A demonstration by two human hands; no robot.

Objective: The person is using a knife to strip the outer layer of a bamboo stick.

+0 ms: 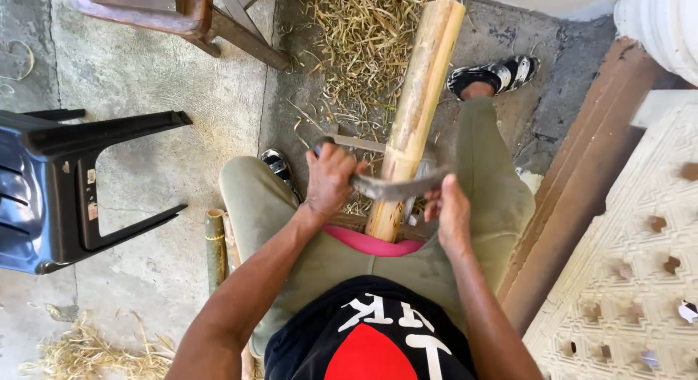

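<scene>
A thick bamboo pole [422, 96] runs from between my knees out over the floor, tilted away to the upper right. A curved metal blade [396, 186] lies across the pole near its close end. My left hand [331, 178] grips the blade's left end. My right hand [451, 209] grips the blade's right end. Both hands sit just above my lap, on either side of the pole. A pink pad [371, 243] lies under the pole's near end.
Pale bamboo shavings [363, 38] cover the floor ahead. A dark plastic chair [51, 184] lies on its side at left. A wooden stool leg [240, 27] stands at top. Short bamboo pieces [215, 245] lie by my left thigh. A patterned white panel [632, 256] is at right.
</scene>
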